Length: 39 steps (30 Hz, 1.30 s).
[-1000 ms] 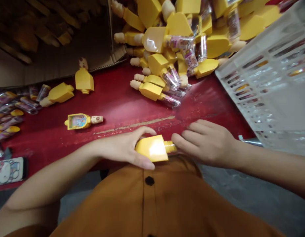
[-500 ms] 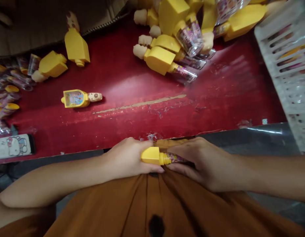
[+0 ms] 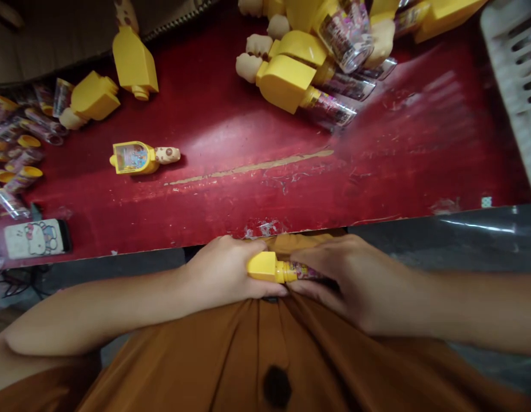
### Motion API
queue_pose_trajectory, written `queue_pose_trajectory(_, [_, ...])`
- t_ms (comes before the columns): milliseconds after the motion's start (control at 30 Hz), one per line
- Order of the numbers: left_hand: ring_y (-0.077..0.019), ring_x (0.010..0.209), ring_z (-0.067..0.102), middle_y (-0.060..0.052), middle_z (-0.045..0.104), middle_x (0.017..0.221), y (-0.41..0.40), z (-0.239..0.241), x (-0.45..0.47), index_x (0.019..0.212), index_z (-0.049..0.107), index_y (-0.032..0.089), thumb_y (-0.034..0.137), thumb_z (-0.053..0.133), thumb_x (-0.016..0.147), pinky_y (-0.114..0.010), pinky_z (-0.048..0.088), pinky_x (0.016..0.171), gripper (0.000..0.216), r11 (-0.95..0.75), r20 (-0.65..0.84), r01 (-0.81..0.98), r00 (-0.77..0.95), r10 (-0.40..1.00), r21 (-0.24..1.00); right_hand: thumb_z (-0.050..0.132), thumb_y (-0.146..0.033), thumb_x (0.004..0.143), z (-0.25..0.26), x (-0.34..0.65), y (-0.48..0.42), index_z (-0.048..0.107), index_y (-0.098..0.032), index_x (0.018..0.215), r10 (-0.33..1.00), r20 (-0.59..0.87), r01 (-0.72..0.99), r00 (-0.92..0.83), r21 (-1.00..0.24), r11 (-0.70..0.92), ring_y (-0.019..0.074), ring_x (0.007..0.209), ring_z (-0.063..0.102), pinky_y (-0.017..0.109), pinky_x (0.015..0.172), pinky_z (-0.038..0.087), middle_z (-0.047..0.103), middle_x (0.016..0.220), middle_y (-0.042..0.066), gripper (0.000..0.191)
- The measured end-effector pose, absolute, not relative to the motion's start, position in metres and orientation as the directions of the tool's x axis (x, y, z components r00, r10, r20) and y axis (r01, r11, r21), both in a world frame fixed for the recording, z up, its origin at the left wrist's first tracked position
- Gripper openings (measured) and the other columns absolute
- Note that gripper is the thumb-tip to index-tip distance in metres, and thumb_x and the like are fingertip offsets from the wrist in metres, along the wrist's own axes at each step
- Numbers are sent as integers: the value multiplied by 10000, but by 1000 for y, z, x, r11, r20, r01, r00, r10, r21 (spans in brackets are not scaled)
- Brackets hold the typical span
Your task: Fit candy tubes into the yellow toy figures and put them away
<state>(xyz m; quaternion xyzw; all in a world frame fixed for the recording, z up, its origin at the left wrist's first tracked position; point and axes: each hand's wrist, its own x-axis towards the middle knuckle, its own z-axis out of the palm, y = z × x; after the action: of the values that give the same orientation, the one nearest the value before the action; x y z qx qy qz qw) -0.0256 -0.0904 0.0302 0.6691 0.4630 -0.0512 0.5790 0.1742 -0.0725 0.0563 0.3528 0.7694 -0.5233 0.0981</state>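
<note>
Both my hands hold one yellow toy (image 3: 269, 268) low against my orange garment, just below the near edge of the red table (image 3: 265, 189). My left hand (image 3: 222, 272) is wrapped around its yellow block end. My right hand (image 3: 351, 277) grips the clear printed tube that sticks out of that block; most of the tube is hidden under my fingers.
A heap of the same yellow toys with clear tubes (image 3: 317, 63) lies at the table's far side. Single yellow toys (image 3: 134, 157) (image 3: 134, 63) (image 3: 94, 97) lie to the left, loose tubes (image 3: 16, 154) and a cartoon-cat phone (image 3: 36, 237) at far left. A white slatted basket (image 3: 514, 74) stands right, a cardboard box (image 3: 55, 34) behind.
My hands have drawn the yellow toy off the table edge down to my lap and closed more tightly on it. The view has tilted downward.
</note>
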Motion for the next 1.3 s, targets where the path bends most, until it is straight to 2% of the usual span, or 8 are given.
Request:
queue_pose_trajectory(333, [-110,523,536,16,610,643,-75,34,-32,774,562,182,544,600,682,-187,314,458,375,-39,-568,719,579,585,693,526,-281,822,49,178,-46,614,-185,899,390,-394,504,-832,-832,234,92,649,545,201,576,342,619,759,7,152])
queue_pose_trajectory(533, [-96,537,541,28,611,632,-79,32,-37,779,564,179,514,627,677,-179,324,476,357,-11,-478,588,667,572,808,543,-296,824,41,181,-42,594,-139,925,290,-251,301,-924,-943,143,73,651,528,174,602,377,602,748,18,193])
queue_pose_trajectory(833, [-122,551,561,25,620,657,-77,36,-33,833,551,195,523,568,723,-200,330,472,346,-133,-511,729,585,630,671,412,-337,879,48,185,-53,595,-152,888,465,-203,447,-862,-735,509,115,611,507,236,571,334,593,713,43,260])
queue_pose_trajectory(967, [-146,533,573,3,617,626,-82,35,-32,831,552,181,543,468,787,-231,328,462,374,-425,-298,727,637,711,539,448,-369,851,50,179,-53,585,-143,850,453,-486,537,-747,-844,-21,97,630,496,208,569,362,564,706,23,264])
queue_pose_trajectory(1067, [-150,534,578,-6,615,617,-84,33,-32,837,555,183,541,400,822,-237,319,453,390,-527,-219,737,647,730,424,413,-544,811,44,175,-49,518,-135,712,216,-730,564,-648,-651,-508,62,440,348,196,407,268,432,545,-20,433])
queue_pose_trajectory(1133, [-149,536,575,-6,615,623,-82,33,-33,831,553,189,532,404,822,-234,309,448,375,-538,-224,753,639,736,379,342,-608,805,40,175,-45,472,-144,686,94,-771,588,-630,-553,-590,51,370,238,203,353,190,359,492,-40,497])
queue_pose_trajectory(1200, [-148,535,570,-3,614,630,-77,35,-34,835,548,193,542,436,800,-228,293,441,368,-503,-266,775,613,744,382,363,-590,806,39,177,-42,503,-148,795,211,-759,640,-616,-638,-428,63,395,312,199,373,234,435,538,-24,464])
queue_pose_trajectory(1300, [-136,520,558,15,611,633,-71,38,-34,862,536,198,571,494,752,-215,285,435,391,-379,-381,806,561,735,454,448,-496,813,42,182,-42,552,-154,931,556,-456,656,-695,-718,231,124,590,481,229,520,343,544,667,36,377])
